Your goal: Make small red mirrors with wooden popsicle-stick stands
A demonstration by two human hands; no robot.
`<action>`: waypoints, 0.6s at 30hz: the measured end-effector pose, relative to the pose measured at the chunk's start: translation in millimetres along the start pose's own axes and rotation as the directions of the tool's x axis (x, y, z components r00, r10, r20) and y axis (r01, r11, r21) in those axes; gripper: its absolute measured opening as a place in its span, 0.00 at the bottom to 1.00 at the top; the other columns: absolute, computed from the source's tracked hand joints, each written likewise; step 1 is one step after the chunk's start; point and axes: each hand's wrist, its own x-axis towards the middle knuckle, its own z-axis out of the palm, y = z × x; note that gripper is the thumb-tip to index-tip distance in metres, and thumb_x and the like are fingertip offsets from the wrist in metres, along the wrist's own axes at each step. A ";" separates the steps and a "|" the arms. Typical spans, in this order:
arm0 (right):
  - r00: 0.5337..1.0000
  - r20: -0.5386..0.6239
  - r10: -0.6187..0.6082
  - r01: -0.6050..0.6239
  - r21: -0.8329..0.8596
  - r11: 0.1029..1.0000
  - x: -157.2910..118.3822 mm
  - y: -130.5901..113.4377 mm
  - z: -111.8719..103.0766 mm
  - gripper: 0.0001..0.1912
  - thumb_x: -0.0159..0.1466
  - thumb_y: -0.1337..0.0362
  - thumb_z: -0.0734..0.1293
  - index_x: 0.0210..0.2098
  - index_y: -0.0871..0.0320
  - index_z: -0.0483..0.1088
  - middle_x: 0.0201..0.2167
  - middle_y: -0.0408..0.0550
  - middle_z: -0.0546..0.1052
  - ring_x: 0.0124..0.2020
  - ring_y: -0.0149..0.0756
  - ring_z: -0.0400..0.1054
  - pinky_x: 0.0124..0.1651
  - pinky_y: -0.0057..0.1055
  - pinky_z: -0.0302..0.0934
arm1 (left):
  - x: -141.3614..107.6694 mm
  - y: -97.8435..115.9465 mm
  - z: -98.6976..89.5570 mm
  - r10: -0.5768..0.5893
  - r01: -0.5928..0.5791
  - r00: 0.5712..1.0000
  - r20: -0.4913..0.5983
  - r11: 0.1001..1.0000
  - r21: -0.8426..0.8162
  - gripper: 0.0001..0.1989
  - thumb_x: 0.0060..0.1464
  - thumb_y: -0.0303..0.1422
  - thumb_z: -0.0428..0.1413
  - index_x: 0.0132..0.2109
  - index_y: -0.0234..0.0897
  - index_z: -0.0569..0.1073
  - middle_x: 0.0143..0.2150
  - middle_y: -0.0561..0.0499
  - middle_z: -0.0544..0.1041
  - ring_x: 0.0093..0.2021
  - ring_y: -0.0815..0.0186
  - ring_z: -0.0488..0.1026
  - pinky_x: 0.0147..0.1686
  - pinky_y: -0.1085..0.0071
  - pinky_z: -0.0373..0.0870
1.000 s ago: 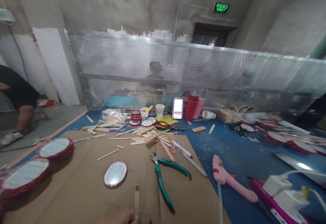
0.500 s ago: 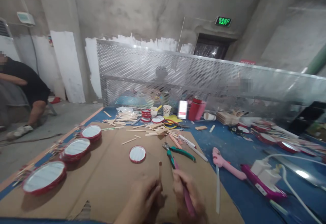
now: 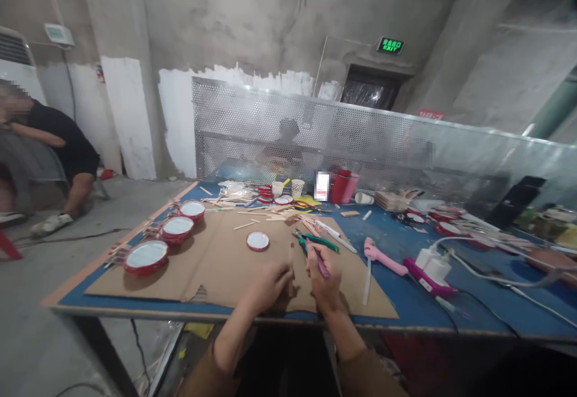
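Note:
My left hand (image 3: 265,283) is closed on a small flat wooden stick (image 3: 291,255), which stands up from the fingers above the cardboard sheet (image 3: 216,258). To its right, my right hand (image 3: 327,276) grips a slim purple-pink pen-like tool (image 3: 323,266); its tip is hidden by the fingers. Just beyond that hand lie pliers with teal handles (image 3: 325,242), partly covered by it. A small red-rimmed disc with a white face (image 3: 258,240) rests on the cardboard ahead of my left hand. Bigger red-rimmed round pieces with sticks (image 3: 146,256) stand in a row at the left.
Loose wooden sticks (image 3: 246,197) are heaped at the back, near paper cups (image 3: 297,187) and a red bottle (image 3: 341,186). On the right lie a pink glue gun (image 3: 385,257) and a purple power strip (image 3: 430,280) with cables. A person (image 3: 67,138) sits off to the left.
The view has shifted back, so the table's front edge and my forearms now show. Both hands still hold the stick and the tool; the tool points less visibly past my right fingers.

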 end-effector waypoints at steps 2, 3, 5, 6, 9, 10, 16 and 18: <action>1.000 0.000 -0.002 0.002 0.016 1.000 0.8 0.6 0.3 0.18 0.65 0.52 0.59 0.36 0.59 0.72 0.19 0.41 0.72 0.18 0.28 0.65 0.25 0.23 0.60 | -0.3 1.4 -1.3 0.002 -0.002 1.000 0.000 1.000 0.001 0.12 0.59 0.33 0.46 0.34 0.36 0.72 0.33 0.49 0.76 0.34 0.67 0.70 0.34 0.76 0.61; 1.000 0.000 -0.002 0.002 0.027 1.000 1.3 1.1 0.5 0.17 0.65 0.52 0.59 0.35 0.59 0.72 0.19 0.41 0.72 0.18 0.28 0.64 0.25 0.23 0.60 | -0.5 1.9 -1.7 0.007 -0.007 1.000 -0.004 1.000 -0.006 0.12 0.59 0.33 0.46 0.34 0.36 0.73 0.32 0.50 0.77 0.34 0.67 0.70 0.34 0.76 0.61; 1.000 0.010 0.000 -0.001 0.052 0.999 2.6 2.4 1.2 0.17 0.65 0.53 0.59 0.34 0.59 0.71 0.17 0.39 0.70 0.16 0.28 0.63 0.25 0.23 0.60 | -0.6 2.0 -1.7 0.018 -0.018 1.000 -0.012 1.000 -0.019 0.12 0.59 0.33 0.46 0.34 0.36 0.73 0.32 0.50 0.77 0.34 0.67 0.70 0.34 0.76 0.61; 1.000 0.017 -0.002 0.001 0.063 0.998 3.0 3.1 1.6 0.17 0.65 0.53 0.59 0.34 0.59 0.71 0.17 0.39 0.69 0.16 0.28 0.62 0.25 0.24 0.60 | -0.5 1.5 -1.4 0.020 -0.021 1.000 -0.016 1.000 -0.020 0.12 0.59 0.33 0.46 0.34 0.36 0.73 0.32 0.50 0.77 0.33 0.67 0.70 0.34 0.76 0.61; 0.999 0.029 -0.019 0.017 0.071 0.997 3.2 4.3 2.7 0.17 0.65 0.53 0.58 0.34 0.59 0.71 0.17 0.39 0.69 0.16 0.28 0.62 0.24 0.24 0.59 | 0.6 -1.8 0.4 0.017 -0.017 1.000 -0.017 1.000 -0.013 0.12 0.59 0.34 0.46 0.34 0.35 0.73 0.30 0.50 0.75 0.32 0.67 0.69 0.32 0.76 0.61; 0.999 0.028 -0.026 0.024 0.063 0.998 2.7 4.2 2.8 0.17 0.65 0.53 0.58 0.35 0.58 0.71 0.17 0.39 0.70 0.17 0.29 0.63 0.24 0.24 0.59 | 1.1 -3.2 1.1 0.015 -0.015 1.000 -0.018 1.000 -0.013 0.12 0.59 0.34 0.46 0.34 0.35 0.73 0.29 0.50 0.75 0.32 0.67 0.69 0.32 0.76 0.61; 0.998 0.024 -0.060 0.060 0.003 0.998 0.4 1.2 1.6 0.16 0.65 0.53 0.59 0.36 0.58 0.72 0.17 0.40 0.70 0.20 0.31 0.66 0.27 0.25 0.60 | 2.8 -4.8 1.9 -0.016 0.017 1.000 -0.022 1.000 0.007 0.12 0.59 0.33 0.47 0.34 0.35 0.73 0.30 0.51 0.76 0.32 0.67 0.69 0.32 0.76 0.61; 0.999 0.015 -0.038 0.038 0.032 0.999 0.5 1.8 2.4 0.15 0.65 0.54 0.59 0.38 0.58 0.71 0.18 0.40 0.71 0.20 0.31 0.66 0.27 0.26 0.60 | 2.5 -2.2 0.4 -0.020 0.021 0.999 -0.025 0.999 0.034 0.12 0.58 0.33 0.47 0.33 0.34 0.73 0.30 0.50 0.75 0.32 0.67 0.69 0.33 0.75 0.61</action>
